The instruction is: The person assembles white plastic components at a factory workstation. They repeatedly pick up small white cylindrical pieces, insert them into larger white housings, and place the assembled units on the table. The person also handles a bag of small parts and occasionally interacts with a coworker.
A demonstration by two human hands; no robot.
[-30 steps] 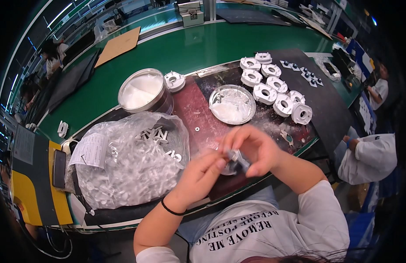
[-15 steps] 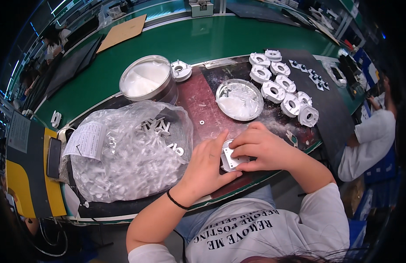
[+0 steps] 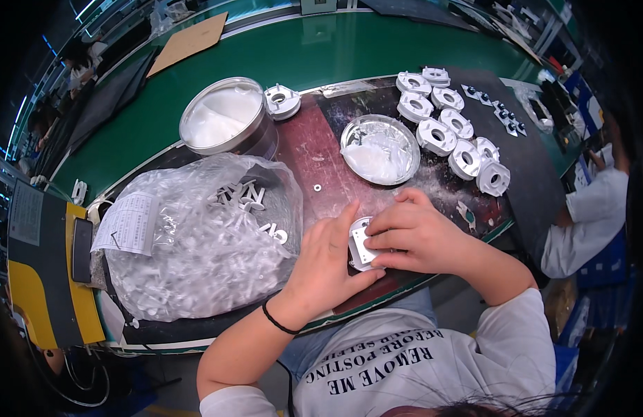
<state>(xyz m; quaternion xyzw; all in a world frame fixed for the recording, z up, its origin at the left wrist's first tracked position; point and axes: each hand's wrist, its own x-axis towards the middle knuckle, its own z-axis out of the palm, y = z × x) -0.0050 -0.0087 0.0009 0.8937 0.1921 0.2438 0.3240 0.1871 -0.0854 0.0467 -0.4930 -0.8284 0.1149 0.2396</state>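
Note:
Between my two hands, close to the table's front edge, sits a round white plastic housing (image 3: pixel 359 249) with a flat, dotted plate on it. My left hand (image 3: pixel 330 258) curls around its left side, thumb along the near edge. From the right, my right hand (image 3: pixel 420 236) closes over it with the fingertips pressed on the plate, hiding much of the part. Left of my hands lies a big clear plastic bag (image 3: pixel 196 243) of white plastic pins. Beyond my right hand is a round metal tin lid (image 3: pixel 406 156) holding a clear bag.
Several white ring-shaped housings (image 3: pixel 436 137) stand grouped at the far right, beside small dark-topped parts (image 3: pixel 507 118) on a black mat. A tin (image 3: pixel 262 142) and another housing (image 3: pixel 282 103) stand behind the bag. A small white washer (image 3: pixel 317 187) lies on the red surface. A co-worker's sleeve (image 3: pixel 587 219) shows at right.
Both hands stay on the housing in nearly the same pose, with the right fingers shifted only slightly. The whole view has tilted a little; nothing on the table has visibly been moved.

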